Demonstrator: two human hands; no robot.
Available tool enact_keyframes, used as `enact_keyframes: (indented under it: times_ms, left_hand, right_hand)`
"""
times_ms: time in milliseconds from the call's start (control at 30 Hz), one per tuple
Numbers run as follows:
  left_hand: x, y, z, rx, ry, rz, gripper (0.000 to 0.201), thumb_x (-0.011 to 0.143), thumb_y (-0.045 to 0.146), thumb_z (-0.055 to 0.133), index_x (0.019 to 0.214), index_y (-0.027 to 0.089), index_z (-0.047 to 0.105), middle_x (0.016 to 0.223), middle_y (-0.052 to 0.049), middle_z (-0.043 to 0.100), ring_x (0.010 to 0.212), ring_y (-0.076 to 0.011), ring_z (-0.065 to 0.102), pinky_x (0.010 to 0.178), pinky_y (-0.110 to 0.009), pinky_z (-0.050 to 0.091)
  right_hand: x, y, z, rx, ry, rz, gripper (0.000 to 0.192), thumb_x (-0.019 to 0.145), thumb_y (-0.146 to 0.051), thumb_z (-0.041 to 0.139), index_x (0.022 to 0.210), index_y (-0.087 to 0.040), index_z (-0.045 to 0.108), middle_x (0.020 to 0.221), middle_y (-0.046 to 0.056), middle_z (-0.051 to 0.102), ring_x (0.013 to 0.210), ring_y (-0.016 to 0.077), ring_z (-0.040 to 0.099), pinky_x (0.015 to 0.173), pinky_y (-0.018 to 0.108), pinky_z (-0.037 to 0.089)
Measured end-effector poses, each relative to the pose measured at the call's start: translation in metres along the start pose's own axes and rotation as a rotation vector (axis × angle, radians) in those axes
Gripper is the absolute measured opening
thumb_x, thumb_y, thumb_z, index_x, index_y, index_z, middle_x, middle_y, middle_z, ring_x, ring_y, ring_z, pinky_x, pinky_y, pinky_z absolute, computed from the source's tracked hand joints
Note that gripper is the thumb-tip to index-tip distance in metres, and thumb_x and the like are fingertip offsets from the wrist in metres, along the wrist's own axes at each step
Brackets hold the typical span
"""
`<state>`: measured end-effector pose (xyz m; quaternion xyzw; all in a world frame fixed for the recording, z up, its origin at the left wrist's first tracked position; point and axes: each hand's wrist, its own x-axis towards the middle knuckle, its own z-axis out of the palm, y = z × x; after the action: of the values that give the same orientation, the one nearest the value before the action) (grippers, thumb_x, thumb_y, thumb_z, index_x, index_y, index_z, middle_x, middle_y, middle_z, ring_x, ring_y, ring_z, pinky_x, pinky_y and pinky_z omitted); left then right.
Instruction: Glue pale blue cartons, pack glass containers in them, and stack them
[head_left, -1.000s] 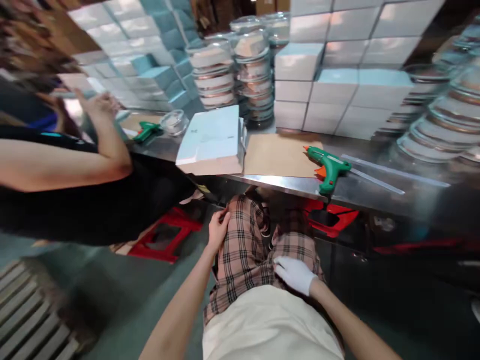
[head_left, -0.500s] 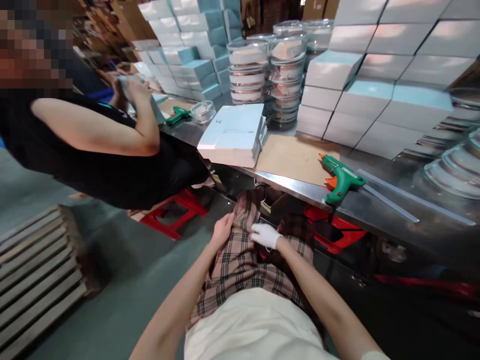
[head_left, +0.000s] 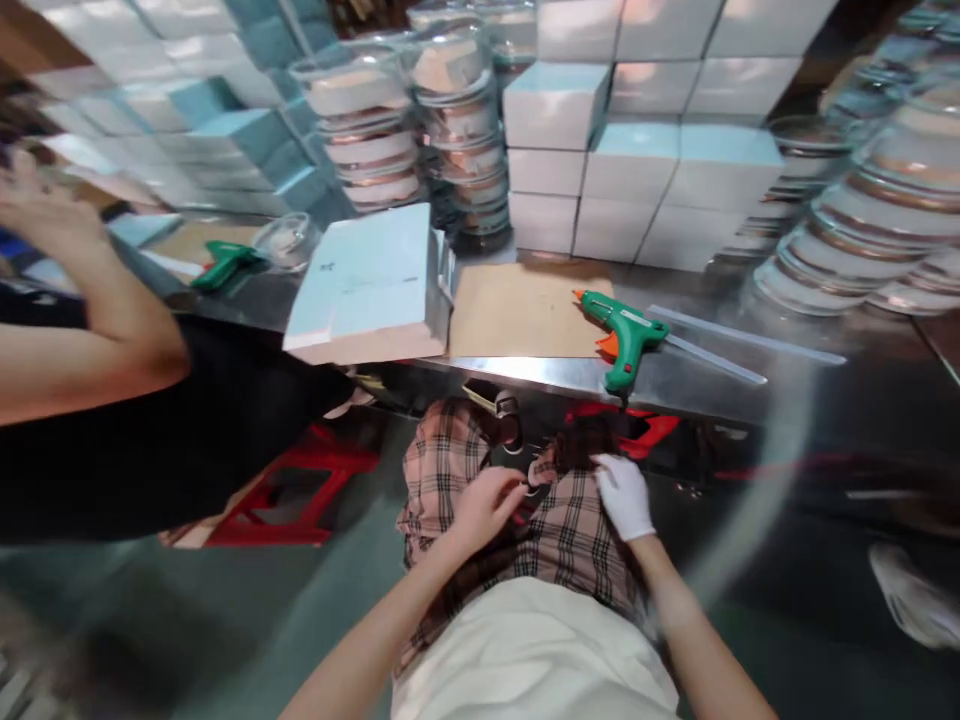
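My bare left hand (head_left: 486, 508) is over my lap between the knees, its fingers curled together. Whatever it may hold is hidden. My right hand (head_left: 625, 497), in a white glove, grips the plaid trousers (head_left: 574, 515) at the outer side of the right knee. On the metal table ahead, a green glue gun (head_left: 628, 335) with an orange tip rests partly on a brown cardboard sheet (head_left: 525, 310). Clear glue sticks (head_left: 742, 335) lie right of it. A stack of pale blue and white card pieces (head_left: 367, 285) stands left of the cardboard.
White boxes (head_left: 622, 190) are piled behind the cardboard. Clear round tubs (head_left: 367, 130) rise in stacks left of them, more tubs (head_left: 862, 240) at right. A co-worker's arm (head_left: 97, 330) is at left, near a second glue gun (head_left: 225, 262). Red stools (head_left: 292, 490) stand under the table edge (head_left: 525, 372).
The view has swung right and closer to the table. My left hand has left the left trouser leg for the middle of my lap; my right hand has moved to the right knee.
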<state>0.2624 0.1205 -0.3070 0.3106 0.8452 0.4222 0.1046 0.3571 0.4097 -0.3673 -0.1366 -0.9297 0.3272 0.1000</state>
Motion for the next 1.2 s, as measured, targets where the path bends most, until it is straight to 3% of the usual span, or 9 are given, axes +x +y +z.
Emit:
enact_keyframes:
  times_ms: [100,200,367,533,667,800,900,1067,1200]
  left_hand:
    - [0.051,0.002,0.086,-0.117,-0.147,0.075,0.035,0.098,0.040,0.067,0.127,0.022,0.069,0.123,-0.011,0.074,0.113,-0.0261,0.068,0.100,-0.041,0.055]
    - [0.073,0.009,0.159,-0.223,-0.226,0.116,0.030,0.100,0.037,0.065,0.123,0.018,0.069,0.122,-0.012,0.073,0.111,-0.0246,0.070,0.099,-0.045,0.057]
    - [0.057,0.032,0.208,-0.358,-0.284,0.234,0.023,0.101,0.039,0.066,0.107,0.017,0.071,0.113,-0.007,0.073,0.106,-0.0223,0.070,0.098,-0.047,0.057]
    - [0.033,0.060,0.214,-0.461,-0.322,0.328,0.019,0.101,0.034,0.065,0.107,0.019,0.072,0.127,-0.013,0.070,0.126,-0.0279,0.062,0.109,-0.049,0.050]
    - [0.027,0.079,0.214,-0.471,-0.436,0.364,0.022,0.103,0.037,0.059,0.097,0.021,0.074,0.106,-0.009,0.076,0.107,-0.0242,0.068,0.101,-0.041,0.053]
    - [0.025,0.095,0.204,-0.411,-0.553,0.392,0.032,0.109,0.035,0.046,0.099,0.018,0.072,0.102,-0.008,0.075,0.099,-0.0206,0.069,0.091,-0.035,0.054]
    - [0.025,0.096,0.185,-0.345,-0.708,0.483,0.028,0.106,0.034,0.054,0.093,0.016,0.070,0.088,-0.003,0.073,0.081,-0.0167,0.068,0.077,-0.032,0.054]
    - [0.024,0.063,0.140,-0.179,-0.923,0.647,0.021,0.096,0.029,0.066,0.078,0.019,0.070,0.083,-0.002,0.074,0.082,-0.0176,0.069,0.079,-0.030,0.053]
    - [0.046,0.032,0.122,-0.010,-1.031,0.627,0.012,0.094,0.031,0.072,0.092,0.019,0.073,0.100,-0.004,0.075,0.100,-0.0214,0.070,0.097,-0.040,0.054]
  right_hand:
    - [-0.033,0.042,-0.028,-0.065,0.202,0.254,0.040,0.095,-0.033,0.045,0.112,-0.017,0.076,0.116,0.017,0.075,0.110,0.0301,0.067,0.100,0.048,0.052]
    - [-0.069,0.047,-0.037,-0.102,0.319,0.370,0.037,0.092,-0.039,0.048,0.106,-0.019,0.076,0.115,0.014,0.076,0.108,0.0275,0.067,0.098,0.044,0.053]
    - [-0.114,0.018,-0.046,-0.168,0.510,0.454,0.025,0.089,-0.039,0.056,0.081,-0.020,0.070,0.100,0.013,0.075,0.104,0.0292,0.066,0.103,0.047,0.048]
    - [-0.165,-0.006,-0.061,-0.229,0.729,0.645,0.034,0.088,-0.048,0.057,0.101,-0.018,0.067,0.112,0.015,0.067,0.104,0.0289,0.062,0.097,0.045,0.050]
    - [-0.188,-0.012,-0.069,-0.259,0.754,0.855,0.045,0.093,-0.055,0.041,0.105,-0.017,0.062,0.108,0.018,0.066,0.102,0.0301,0.060,0.094,0.046,0.049]
    - [-0.191,-0.022,-0.094,-0.187,0.522,0.886,0.044,0.093,-0.059,0.034,0.091,-0.021,0.058,0.090,0.012,0.068,0.084,0.0269,0.062,0.080,0.040,0.052]
    - [-0.203,-0.053,-0.106,-0.114,0.288,0.798,0.043,0.094,-0.062,0.035,0.080,-0.024,0.051,0.073,0.005,0.063,0.069,0.0218,0.059,0.068,0.034,0.052]
    - [-0.241,-0.122,-0.087,-0.046,-0.057,0.614,0.051,0.094,-0.067,0.038,0.068,-0.024,0.052,0.062,0.002,0.059,0.058,0.0186,0.054,0.059,0.031,0.050]
    - [-0.219,-0.133,-0.100,-0.040,-0.155,0.528,0.044,0.092,-0.058,0.052,0.065,-0.024,0.058,0.065,0.004,0.064,0.064,0.0202,0.059,0.062,0.031,0.050]
